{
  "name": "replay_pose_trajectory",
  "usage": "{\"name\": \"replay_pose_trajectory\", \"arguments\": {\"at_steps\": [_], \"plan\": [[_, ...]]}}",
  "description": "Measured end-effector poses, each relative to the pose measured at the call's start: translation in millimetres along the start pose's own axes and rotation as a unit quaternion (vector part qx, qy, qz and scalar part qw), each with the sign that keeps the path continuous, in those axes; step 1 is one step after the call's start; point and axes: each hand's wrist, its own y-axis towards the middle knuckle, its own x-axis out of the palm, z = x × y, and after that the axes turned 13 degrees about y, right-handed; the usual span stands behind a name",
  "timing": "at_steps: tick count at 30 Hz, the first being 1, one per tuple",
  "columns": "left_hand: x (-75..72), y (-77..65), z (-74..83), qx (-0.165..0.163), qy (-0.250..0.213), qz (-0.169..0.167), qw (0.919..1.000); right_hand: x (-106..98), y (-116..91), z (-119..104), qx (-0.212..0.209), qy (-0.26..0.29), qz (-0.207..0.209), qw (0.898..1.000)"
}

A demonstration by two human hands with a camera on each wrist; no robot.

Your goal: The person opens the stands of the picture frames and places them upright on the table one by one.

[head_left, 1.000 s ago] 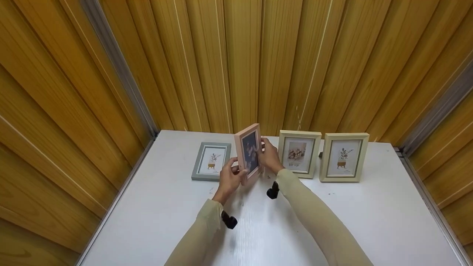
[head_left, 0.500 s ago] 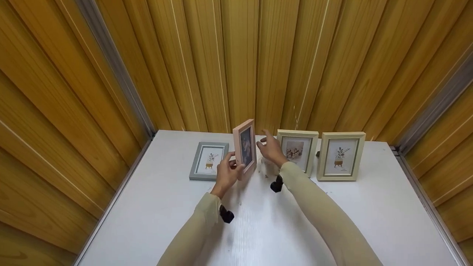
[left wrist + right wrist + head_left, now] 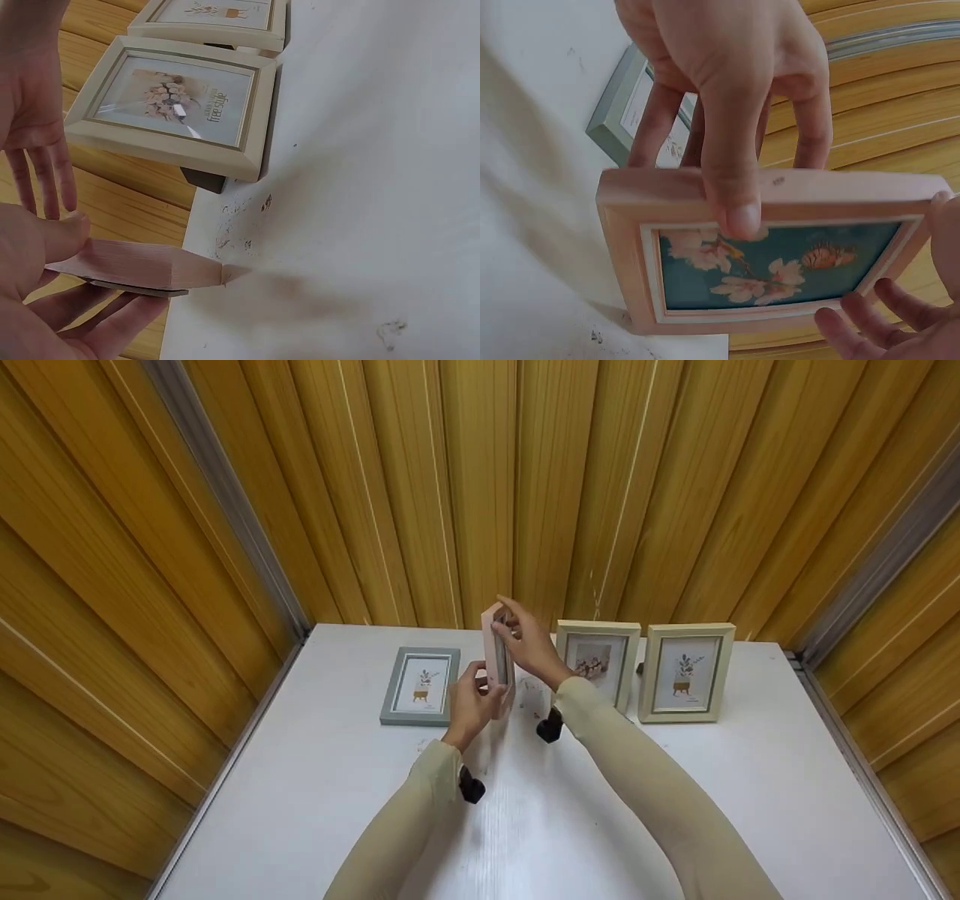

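Note:
My left hand grips a pink picture frame by its lower part, thumb on the front and fingers behind. The frame stands upright, seen nearly edge-on from the head, its lower end close over the white table. Its picture of pale blossoms on dark teal shows in the right wrist view. A thin dark edge runs along its back in the left wrist view. My right hand is at the frame's top, thumb right at the upper corner, other fingers extended in front of the picture.
A grey-blue frame leans at the left. Two cream frames stand at the right, near the table's back edge. The white table meets a wood-panelled wall. Small worn marks show on the tabletop.
My right hand let go of the pink frame's side, drew away, then came back to its top corner. The frame has turned until nearly edge-on, still in my left hand.

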Motion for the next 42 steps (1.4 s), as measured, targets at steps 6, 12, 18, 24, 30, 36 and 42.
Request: {"name": "replay_pose_trajectory", "arguments": {"at_steps": [6, 12, 18, 24, 30, 36, 42], "plan": [[6.7, 1.5, 5.3, -0.011, 0.018, 0.007, 0.9998, 6.6, 1.0, -6.6, -0.033, -0.005, 0.011, 0.999], [10.0, 2.6, 11.2, 0.005, 0.027, 0.028, 0.9992, 13.4, 1.8, -10.5, -0.016, -0.024, 0.027, 0.999], [11.3, 4.3, 14.6, 0.005, 0.025, 0.035, 0.9990, 14.6, 3.4, -13.1, -0.026, -0.024, 0.042, 0.998], [11.8, 3.2, 15.2, 0.015, 0.012, 0.028, 0.9994, 13.6, 2.0, -13.5, -0.029, -0.029, 0.051, 0.998], [11.5, 2.4, 16.3, 0.015, 0.019, 0.023, 0.9995, 11.4, 0.1, -14.8, -0.023, -0.031, 0.053, 0.998], [10.2, 1.7, 15.7, 0.037, 0.028, 0.009, 0.9989, 5.8, 0.3, -16.2, -0.037, -0.031, 0.051, 0.998], [5.6, 1.0, 9.6, 0.094, 0.001, -0.004, 0.9956, -2.2, 1.3, -17.6, -0.057, -0.031, 0.058, 0.996]]}}
